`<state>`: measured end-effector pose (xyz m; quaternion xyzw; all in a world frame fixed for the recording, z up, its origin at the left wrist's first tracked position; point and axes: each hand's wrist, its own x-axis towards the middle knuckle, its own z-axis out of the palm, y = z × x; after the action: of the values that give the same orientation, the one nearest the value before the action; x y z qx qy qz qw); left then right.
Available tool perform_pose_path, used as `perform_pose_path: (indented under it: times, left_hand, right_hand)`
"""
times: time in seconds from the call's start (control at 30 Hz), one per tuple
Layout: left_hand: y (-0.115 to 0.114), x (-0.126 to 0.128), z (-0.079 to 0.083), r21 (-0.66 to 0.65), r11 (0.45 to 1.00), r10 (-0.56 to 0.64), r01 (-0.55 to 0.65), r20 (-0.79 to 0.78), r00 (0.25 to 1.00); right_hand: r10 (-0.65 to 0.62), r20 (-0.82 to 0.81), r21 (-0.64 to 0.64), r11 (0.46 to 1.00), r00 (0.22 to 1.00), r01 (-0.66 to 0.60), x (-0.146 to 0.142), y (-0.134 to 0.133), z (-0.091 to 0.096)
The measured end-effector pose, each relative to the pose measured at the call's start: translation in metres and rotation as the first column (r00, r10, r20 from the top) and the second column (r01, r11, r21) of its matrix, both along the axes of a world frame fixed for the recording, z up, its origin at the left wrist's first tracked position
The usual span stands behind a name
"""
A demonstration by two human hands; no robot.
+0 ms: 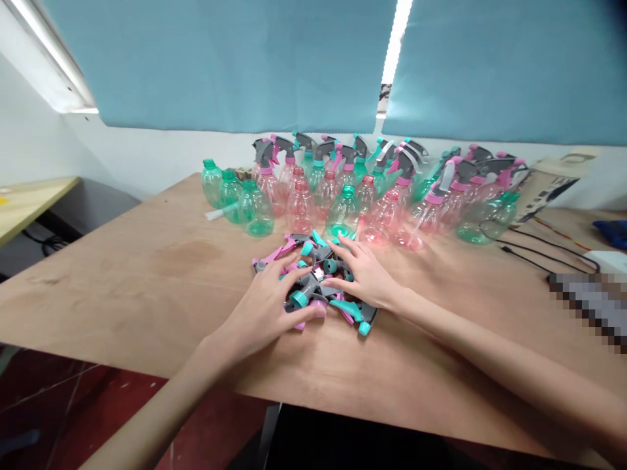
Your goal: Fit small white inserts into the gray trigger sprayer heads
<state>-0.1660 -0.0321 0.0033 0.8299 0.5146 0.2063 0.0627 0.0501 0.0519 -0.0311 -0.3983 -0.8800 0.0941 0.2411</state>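
Observation:
A loose pile of spray bottle trigger heads, grey with pink or teal parts, lies on the wooden table. My left hand rests over the pile's left side, fingers spread, with the thumb beside a pink collar. Over the right side is my right hand, its fingers apart and touching or just above the heads. Neither hand is closed around a head. Just behind the pile stands a green bottle without a spray head.
Several green and pink bottles stand along the back, some topped with trigger heads, some uncapped like the green bottle at left. A green bottle lies tilted at right, near black cables and a beige container.

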Motion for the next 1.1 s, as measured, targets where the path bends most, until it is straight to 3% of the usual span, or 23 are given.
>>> perform_pose_path:
  times: [0.23, 0.53, 0.73, 0.9, 1.1]
  left_hand:
    - [0.0, -0.005, -0.006, -0.023, 0.998, -0.064, 0.06, -0.204, 0.977]
    - [-0.003, -0.003, -0.009, 0.215, 0.972, -0.046, 0.093, -0.212, 0.976]
    - [-0.003, 0.0, -0.01, 0.202, 0.979, 0.016, 0.022, -0.184, 0.983]
    - [-0.007, 0.003, -0.005, 0.09, 0.995, 0.047, -0.044, -0.03, 0.998]
    - [-0.008, 0.007, 0.009, 0.145, 0.957, 0.205, -0.253, 0.284, 0.937]
  right_hand:
    - [0.109, 0.119, -0.078, 0.992, 0.987, -0.1, -0.012, 0.007, 0.0]
    - [0.151, 0.094, -0.036, 0.988, 0.984, -0.148, -0.001, 0.001, 0.004]
    - [0.224, 0.021, 0.089, 0.97, 0.974, -0.225, 0.02, -0.027, 0.01]
    - [0.254, 0.043, 0.089, 0.962, 0.966, -0.257, 0.042, -0.053, 0.005]
    - [0.194, 0.002, 0.025, 0.981, 0.981, -0.194, 0.059, -0.064, -0.008]
